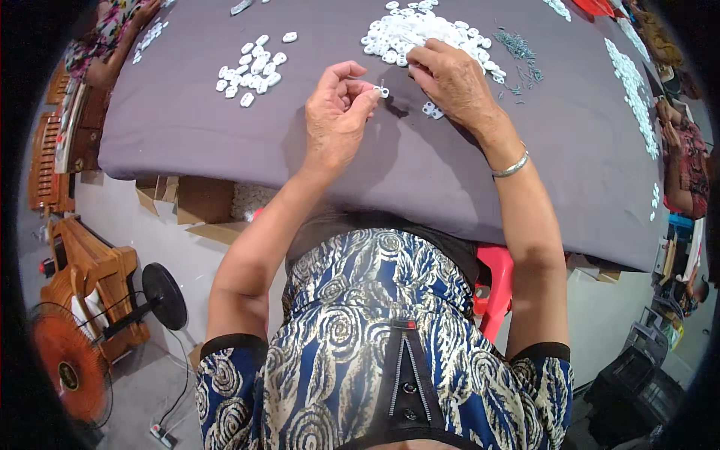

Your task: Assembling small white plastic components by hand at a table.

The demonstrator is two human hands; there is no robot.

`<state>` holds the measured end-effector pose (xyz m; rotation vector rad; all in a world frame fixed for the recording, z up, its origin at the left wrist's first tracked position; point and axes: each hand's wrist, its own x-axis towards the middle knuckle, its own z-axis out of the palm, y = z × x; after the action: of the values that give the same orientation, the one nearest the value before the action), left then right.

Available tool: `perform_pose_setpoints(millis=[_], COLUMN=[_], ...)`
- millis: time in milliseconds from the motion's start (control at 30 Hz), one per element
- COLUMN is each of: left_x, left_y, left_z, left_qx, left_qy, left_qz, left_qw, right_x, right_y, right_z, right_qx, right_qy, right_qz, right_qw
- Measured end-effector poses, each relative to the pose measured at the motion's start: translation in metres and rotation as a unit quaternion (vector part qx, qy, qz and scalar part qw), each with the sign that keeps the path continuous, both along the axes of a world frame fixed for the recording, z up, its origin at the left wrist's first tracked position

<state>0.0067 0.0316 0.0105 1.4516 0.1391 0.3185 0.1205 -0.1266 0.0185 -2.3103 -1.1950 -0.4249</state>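
Note:
My left hand is closed in a pinch around a small white plastic piece with a hole in it. A thin screw seems to stick up from that piece, though it is too small to be sure. My right hand, with a silver bangle at the wrist, is bent over the near edge of a large pile of white oval plastic pieces. Its fingertips are pressed together, and whatever they hold is hidden. Below the right palm, white pieces lie on the grey cloth.
Small grey screws lie scattered right of the pile. A smaller group of white pieces lies to the left. The grey-covered table has more pieces along its right edge. Other people sit at both sides. A fan stands lower left.

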Motion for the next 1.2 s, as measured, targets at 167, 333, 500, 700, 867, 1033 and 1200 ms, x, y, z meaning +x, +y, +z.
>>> perform_pose_setpoints(millis=[167, 333, 500, 700, 867, 1033, 1200], left_x=[0.001, 0.002, 0.002, 0.002, 0.002, 0.001, 0.002], left_y=[0.001, 0.002, 0.001, 0.002, 0.001, 0.003, 0.002], left_z=[-0.002, -0.003, -0.001, -0.002, -0.001, -0.002, -0.002], left_qx=[-0.001, -0.01, -0.019, -0.023, -0.012, -0.009, -0.015], left_qy=[0.0, -0.008, -0.01, -0.013, -0.009, -0.007, -0.016], left_qz=[-0.003, 0.0, 0.011, 0.015, 0.013, 0.009, 0.013], left_qw=[1.0, 1.0, 1.0, 1.0, 1.0, 1.0, 1.0], right_x=[-0.008, -0.012, -0.002, -0.01, -0.01, -0.016, -0.019], right_y=[-0.001, 0.003, -0.007, -0.001, -0.001, 0.001, 0.0], right_z=[-0.003, 0.005, 0.007, 0.007, 0.007, 0.007, 0.01], right_qx=[0.006, 0.049, 0.123, 0.0, -0.027, 0.003, 0.096], right_qy=[0.02, 0.126, 0.187, 0.094, 0.106, 0.154, 0.235], right_qz=[0.002, 0.016, 0.028, 0.053, 0.047, 0.048, 0.054], right_qw=[1.0, 0.991, 0.974, 0.994, 0.993, 0.987, 0.966])
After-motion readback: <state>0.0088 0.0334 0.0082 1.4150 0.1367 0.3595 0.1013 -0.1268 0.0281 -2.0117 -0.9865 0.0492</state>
